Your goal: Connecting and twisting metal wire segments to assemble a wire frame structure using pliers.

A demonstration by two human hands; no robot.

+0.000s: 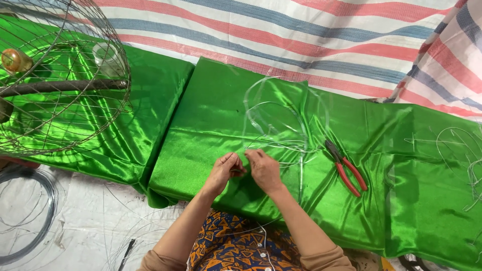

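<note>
Striped red-blue-white tarp backdrop (pixel 301 35) behind a desk draped w/ shiny green satin cloth (pixel 211 145). Both hands meet at mid-desk: left hand (pixel 224 171) pinched shut on a thin silver wire (pixel 273 145), right hand (pixel 263 169) fingers curled on the same wire, just beside the left. Wire loops into a few curved hoops just beyond the hands, resting on the cloth; looks like an early stage, only loose arcs formed, no cross-ties seen. Red-handled pliers (pixel 346 168) lie right of the right hand, untouched. Finished round wire cage (pixel 55 75) sits far left of the left hand. More bent wire pieces (pixel 462 150) far right; wire coil (pixel 25 216) on the floor lower left.
</note>
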